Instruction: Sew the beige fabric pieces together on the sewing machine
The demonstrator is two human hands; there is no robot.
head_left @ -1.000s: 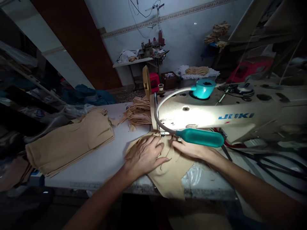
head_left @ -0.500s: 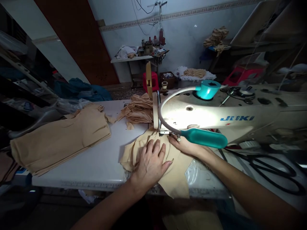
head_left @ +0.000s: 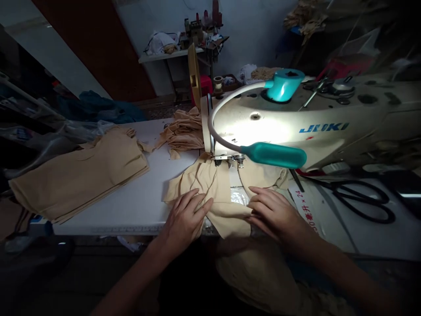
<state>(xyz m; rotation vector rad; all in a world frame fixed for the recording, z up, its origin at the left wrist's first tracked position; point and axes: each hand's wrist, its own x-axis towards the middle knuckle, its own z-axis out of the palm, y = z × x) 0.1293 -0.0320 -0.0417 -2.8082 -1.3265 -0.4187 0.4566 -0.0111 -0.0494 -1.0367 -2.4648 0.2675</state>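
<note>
A: Where do we have the beige cloth (head_left: pixel 226 218)?
B: It lies on the table (head_left: pixel 156 188), its far end under the needle area of the sewing machine (head_left: pixel 263 127), its near end drooping over the front edge.
A: And our left hand (head_left: pixel 187 216)?
B: It rests on the cloth's left part with bent fingers. We can't tell whether it pinches any fabric.
A: Our right hand (head_left: pixel 276 215)?
B: Its fingers curl at the cloth's right edge, touching it. The thumb is hard to make out, so we can't say if it grips.
A: What else do we see nearby?
B: The teal lamp (head_left: pixel 276 154) hangs on its bent neck in front of the machine. Black-handled scissors (head_left: pixel 335 188) lie beyond our right hand, to the right. A folded stack (head_left: pixel 85 175) sits at the left, well apart, and a crumpled pile (head_left: pixel 184 131) lies just beside the machine's head.
</note>
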